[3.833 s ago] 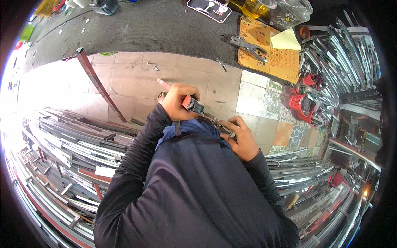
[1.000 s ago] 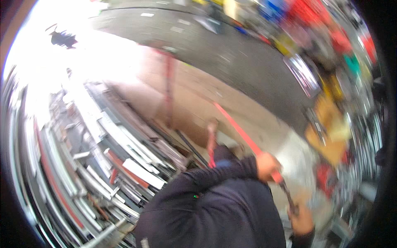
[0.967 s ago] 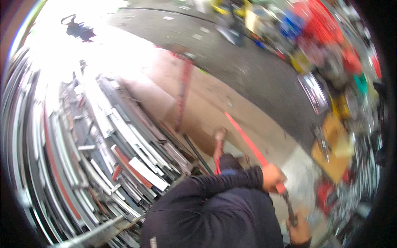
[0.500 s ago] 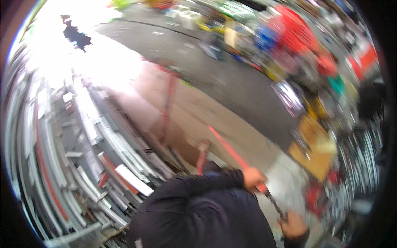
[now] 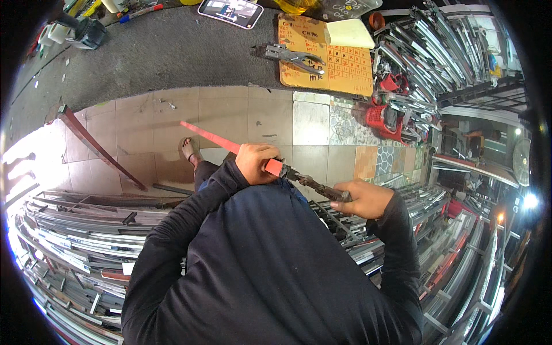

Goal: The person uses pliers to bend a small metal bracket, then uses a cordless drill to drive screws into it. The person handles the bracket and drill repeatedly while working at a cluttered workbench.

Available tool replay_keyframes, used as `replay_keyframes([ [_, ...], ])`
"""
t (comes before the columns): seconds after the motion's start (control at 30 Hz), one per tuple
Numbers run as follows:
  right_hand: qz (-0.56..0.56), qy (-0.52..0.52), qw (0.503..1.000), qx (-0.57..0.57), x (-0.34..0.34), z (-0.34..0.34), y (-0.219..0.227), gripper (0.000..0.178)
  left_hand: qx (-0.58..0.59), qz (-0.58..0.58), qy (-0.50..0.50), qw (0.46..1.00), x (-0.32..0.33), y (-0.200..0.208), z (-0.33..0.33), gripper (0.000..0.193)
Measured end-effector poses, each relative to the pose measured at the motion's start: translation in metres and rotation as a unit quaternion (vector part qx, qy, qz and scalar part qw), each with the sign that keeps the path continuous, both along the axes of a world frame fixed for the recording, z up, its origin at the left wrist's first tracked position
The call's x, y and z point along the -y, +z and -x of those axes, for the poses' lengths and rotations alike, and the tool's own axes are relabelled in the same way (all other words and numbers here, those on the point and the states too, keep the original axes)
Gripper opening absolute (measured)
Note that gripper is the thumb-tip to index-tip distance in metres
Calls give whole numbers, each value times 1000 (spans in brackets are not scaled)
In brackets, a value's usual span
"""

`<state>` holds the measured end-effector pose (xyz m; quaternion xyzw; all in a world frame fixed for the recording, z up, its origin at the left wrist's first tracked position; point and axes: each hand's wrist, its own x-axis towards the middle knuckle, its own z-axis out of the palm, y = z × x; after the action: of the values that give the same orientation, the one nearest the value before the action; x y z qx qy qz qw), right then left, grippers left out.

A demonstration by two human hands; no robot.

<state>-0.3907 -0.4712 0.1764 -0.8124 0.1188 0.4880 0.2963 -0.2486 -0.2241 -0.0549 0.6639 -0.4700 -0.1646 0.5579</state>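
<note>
My left hand (image 5: 257, 163) is closed around a long red bar (image 5: 211, 137) that slants away to the upper left, over the tiled floor. At the bar's near end, just right of that hand, is a dark, jointed metal hand tool (image 5: 310, 183); its exact kind is not clear. My right hand (image 5: 368, 198) grips the tool's other end, with the thumb along it. Bar and tool lie almost in one line in front of my body. Whether the tool bites on the bar's end or only touches it, I cannot tell.
On the dark work surface lie a phone (image 5: 231, 11), silver pliers (image 5: 292, 57) and a yellow board (image 5: 349, 64). Metal profiles (image 5: 86, 230) are stacked to the left and right. A reddish strip (image 5: 100, 146) leans at left; a red basket (image 5: 384, 122) stands at right.
My view has swung round to the right and steadied; the work surface now runs across the top. Both hands keep their hold on the red bar and the dark tool.
</note>
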Motion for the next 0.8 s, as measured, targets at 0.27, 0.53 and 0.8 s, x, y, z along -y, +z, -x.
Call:
replay_keyframes([
  [0.27, -234, -235, 929, -164, 21, 49, -31, 73, 0, 27, 41, 999, 4, -6, -3, 29],
  [0.53, -206, -341, 908, 127, 3, 44, -64, 43, -90, 12, 34, 995, -18, 14, -29, 36],
  [0.8, -235, -551, 796, 85, -7, 57, -156, 35, -56, -21, 40, 997, -55, 44, -76, 28],
])
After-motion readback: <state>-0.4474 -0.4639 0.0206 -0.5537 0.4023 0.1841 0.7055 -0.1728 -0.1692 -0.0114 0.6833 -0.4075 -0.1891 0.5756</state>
